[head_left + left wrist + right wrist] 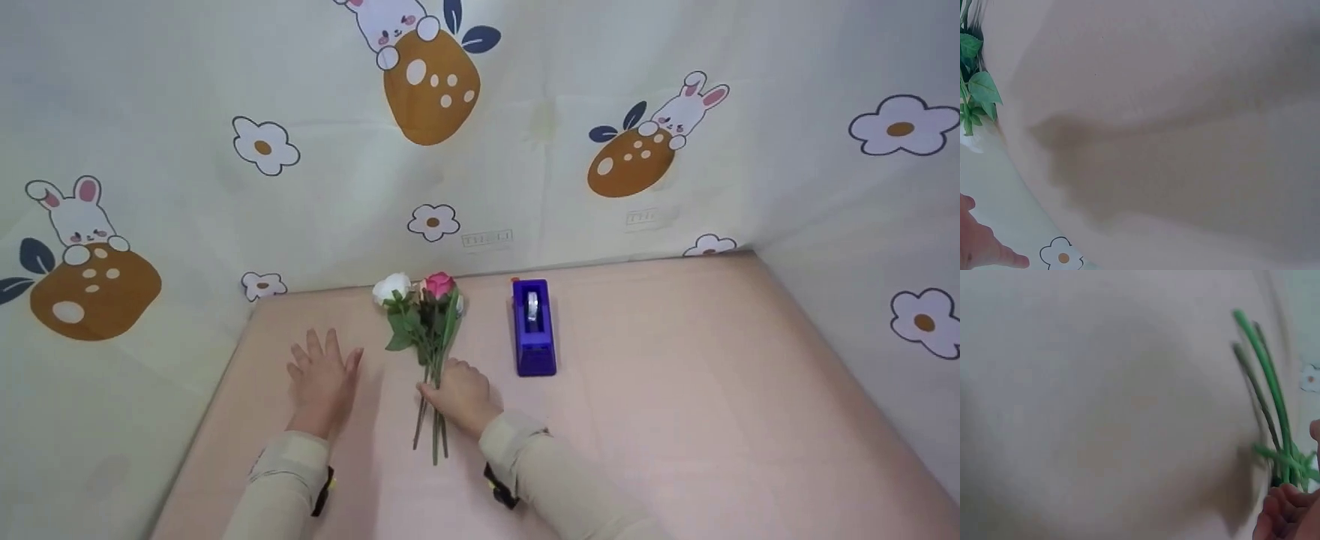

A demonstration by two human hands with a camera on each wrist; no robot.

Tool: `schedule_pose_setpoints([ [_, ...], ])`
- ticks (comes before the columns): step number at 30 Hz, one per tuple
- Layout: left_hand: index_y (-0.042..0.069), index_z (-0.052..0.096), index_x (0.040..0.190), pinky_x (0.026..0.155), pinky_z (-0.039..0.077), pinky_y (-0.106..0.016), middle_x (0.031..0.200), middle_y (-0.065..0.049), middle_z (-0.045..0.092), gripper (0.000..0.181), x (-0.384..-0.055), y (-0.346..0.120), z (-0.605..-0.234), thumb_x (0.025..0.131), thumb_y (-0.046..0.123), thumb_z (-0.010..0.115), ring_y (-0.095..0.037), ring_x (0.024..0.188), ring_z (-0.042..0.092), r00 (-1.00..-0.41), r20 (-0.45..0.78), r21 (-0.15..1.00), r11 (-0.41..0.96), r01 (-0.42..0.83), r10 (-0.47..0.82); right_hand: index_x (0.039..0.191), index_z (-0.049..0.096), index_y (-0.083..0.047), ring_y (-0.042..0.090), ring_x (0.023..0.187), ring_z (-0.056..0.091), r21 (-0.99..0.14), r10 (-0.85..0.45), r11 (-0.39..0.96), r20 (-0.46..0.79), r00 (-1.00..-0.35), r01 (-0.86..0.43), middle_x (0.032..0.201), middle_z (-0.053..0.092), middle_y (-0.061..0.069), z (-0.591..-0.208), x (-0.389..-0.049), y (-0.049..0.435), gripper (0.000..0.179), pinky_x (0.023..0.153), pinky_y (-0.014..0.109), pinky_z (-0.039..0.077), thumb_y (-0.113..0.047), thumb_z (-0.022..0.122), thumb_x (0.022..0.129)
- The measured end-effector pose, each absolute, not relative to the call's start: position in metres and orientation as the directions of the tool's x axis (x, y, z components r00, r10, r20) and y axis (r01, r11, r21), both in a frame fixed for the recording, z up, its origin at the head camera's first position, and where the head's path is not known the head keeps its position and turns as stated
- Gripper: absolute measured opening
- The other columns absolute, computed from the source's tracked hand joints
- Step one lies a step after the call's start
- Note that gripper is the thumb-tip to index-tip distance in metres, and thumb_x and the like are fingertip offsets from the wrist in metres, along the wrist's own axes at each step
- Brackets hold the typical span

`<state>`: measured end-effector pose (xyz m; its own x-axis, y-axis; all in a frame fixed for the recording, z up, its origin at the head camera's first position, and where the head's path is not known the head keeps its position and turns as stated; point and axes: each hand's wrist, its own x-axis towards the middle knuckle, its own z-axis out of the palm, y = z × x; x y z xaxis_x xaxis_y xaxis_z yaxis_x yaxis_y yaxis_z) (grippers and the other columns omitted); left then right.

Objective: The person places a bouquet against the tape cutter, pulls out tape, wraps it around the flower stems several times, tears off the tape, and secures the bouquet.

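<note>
Cream cloth (90, 405) stands at the far left, printed with a rabbit (75, 217) that leans on a spotted brown fruit (96, 292). Next comes the left edge of the pink bench (675, 360), then the left hand (321, 382), palm down over it, fingers spread wide and nothing in its grasp. Its pale sleeve (277, 487) has a black strap (322, 491) at the cuff; the left wrist view shows the hand's shadow falling on the bench.

Just right of it are the flowers (429, 334), near the middle of the bench, blooms toward the back wall and stems toward the person. The white bloom (391, 289) is on the left, the pink bloom (437, 285) beside it, with green leaves (403, 330) below both. I cannot tell whether the blooms touch the bench. The right hand (461, 394) is closed about the stems (435, 442), whose cut ends poke out below the thumb.

Farther right, apart from that hand, a blue tape dispenser (536, 360) stands on the bench, a roll of tape (532, 307) in its slot.
</note>
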<state>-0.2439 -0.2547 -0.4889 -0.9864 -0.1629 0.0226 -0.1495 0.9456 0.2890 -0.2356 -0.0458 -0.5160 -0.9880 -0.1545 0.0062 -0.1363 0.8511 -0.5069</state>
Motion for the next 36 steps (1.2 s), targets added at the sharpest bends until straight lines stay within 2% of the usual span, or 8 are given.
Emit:
schedule_pose_setpoints([
  [3, -0.002, 0.015, 0.143, 0.102, 0.004, -0.066, 0.147, -0.03, 0.0, 0.069, -0.242, -0.255, -0.488, 0.097, 0.046, 0.034, -0.055, 0.13, -0.004, -0.984, 0.003, 0.298, 0.94, -0.167, -0.176, 0.088, 0.058, -0.002, 0.025, 0.072, 0.06, -0.48, -0.133, 0.868, 0.015, -0.991, -0.124, 0.079, 0.06, 0.01, -0.524, -0.232, -0.057, 0.045, 0.062, 0.037, 0.048, -0.047, 0.061, 0.08],
  [13, -0.005, 0.015, 0.142, 0.101, 0.003, -0.067, 0.146, -0.032, -0.001, 0.07, -0.241, -0.257, -0.487, 0.097, 0.046, 0.03, -0.057, 0.129, -0.006, -0.979, -0.036, 0.342, 0.918, -0.2, -0.2, 0.079, 0.06, -0.004, 0.022, 0.073, 0.06, -0.476, -0.066, 0.879, -0.142, -0.988, 0.01, 0.079, 0.062, 0.009, -0.519, -0.235, -0.061, 0.012, 0.065, 0.035, 0.049, -0.016, 0.056, 0.08],
  [19, -0.005, 0.014, 0.142, 0.101, 0.004, -0.066, 0.146, -0.033, -0.002, 0.072, -0.244, -0.258, -0.484, 0.096, 0.05, 0.027, -0.056, 0.129, -0.005, -0.973, -0.076, 0.366, 0.902, -0.23, -0.217, 0.104, 0.054, 0.005, 0.03, 0.088, 0.061, -0.58, -0.079, 0.813, -0.205, -0.976, 0.056, 0.095, 0.062, 0.017, -0.516, -0.239, -0.055, 0.024, 0.075, 0.039, 0.049, -0.012, 0.048, 0.088],
  [24, -0.004, 0.011, 0.143, 0.102, 0.001, -0.065, 0.146, -0.032, -0.005, 0.075, -0.244, -0.263, -0.479, 0.096, 0.053, 0.023, -0.054, 0.13, -0.009, -0.966, -0.106, 0.384, 0.886, -0.26, -0.237, 0.12, 0.04, 0.013, 0.022, 0.062, 0.055, -0.754, -0.183, 0.651, -0.268, -0.946, 0.087, 0.102, 0.057, 0.027, -0.518, -0.25, -0.039, 0.033, 0.052, 0.031, 0.047, -0.003, 0.038, 0.091],
  [26, -0.004, 0.01, 0.143, 0.102, 0.001, -0.064, 0.146, -0.032, -0.006, 0.074, -0.244, -0.266, -0.476, 0.096, 0.052, 0.022, -0.053, 0.13, -0.01, -0.963, -0.108, 0.385, 0.883, -0.269, -0.247, 0.121, 0.039, 0.013, 0.019, 0.061, 0.051, -0.801, -0.219, 0.593, -0.262, -0.94, 0.085, 0.104, 0.056, 0.027, -0.518, -0.253, -0.03, 0.033, 0.051, 0.029, 0.044, -0.003, 0.037, 0.092],
  [29, -0.004, 0.01, 0.143, 0.103, 0.001, -0.064, 0.146, -0.031, -0.007, 0.072, -0.244, -0.269, -0.473, 0.097, 0.05, 0.024, -0.053, 0.13, -0.01, -0.957, -0.115, 0.404, 0.868, -0.288, -0.265, 0.114, 0.047, 0.009, 0.021, 0.078, 0.051, -0.838, -0.231, 0.543, -0.211, -0.95, 0.054, 0.107, 0.056, 0.022, -0.516, -0.255, -0.015, 0.028, 0.069, 0.036, 0.046, -0.008, 0.037, 0.095],
  [31, -0.005, 0.011, 0.143, 0.103, 0.002, -0.065, 0.146, -0.032, -0.006, 0.071, -0.244, -0.271, -0.471, 0.097, 0.048, 0.025, -0.054, 0.13, -0.009, -0.957, -0.118, 0.424, 0.858, -0.29, -0.265, 0.105, 0.052, 0.005, 0.021, 0.081, 0.049, -0.843, -0.231, 0.538, -0.165, -0.959, 0.016, 0.097, 0.057, 0.015, -0.514, -0.253, -0.002, 0.025, 0.074, 0.037, 0.045, -0.013, 0.038, 0.096],
  [36, -0.008, 0.013, 0.14, 0.101, 0.005, -0.066, 0.144, -0.035, -0.003, 0.066, -0.242, -0.277, -0.465, 0.098, 0.041, 0.029, -0.056, 0.129, -0.005, -0.96, -0.096, 0.471, 0.837, -0.278, -0.264, 0.101, 0.056, -0.001, 0.017, 0.066, 0.048, -0.769, -0.304, 0.624, -0.07, -0.95, -0.143, 0.078, 0.054, 0.007, -0.513, -0.242, 0.039, 0.024, 0.061, 0.032, 0.044, -0.019, 0.042, 0.094],
])
